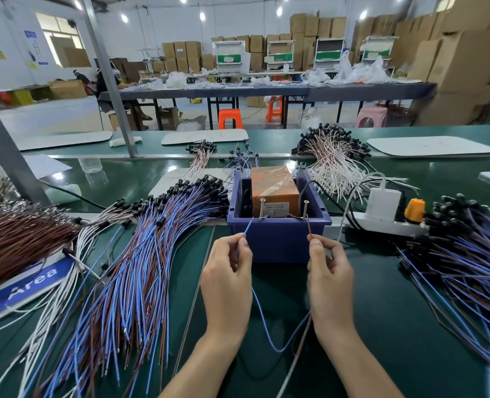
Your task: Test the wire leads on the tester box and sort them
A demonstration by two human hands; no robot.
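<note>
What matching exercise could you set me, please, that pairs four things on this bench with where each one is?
Things:
1. blue lead
2. brown lead
3. orange box
4. power strip

Places:
A. inside the blue bin
B. pinched in the right hand
C. on the bench, right of the bin
D. pinched in the left hand

Pairs: 1-D, 2-B, 3-A, 4-C.
</note>
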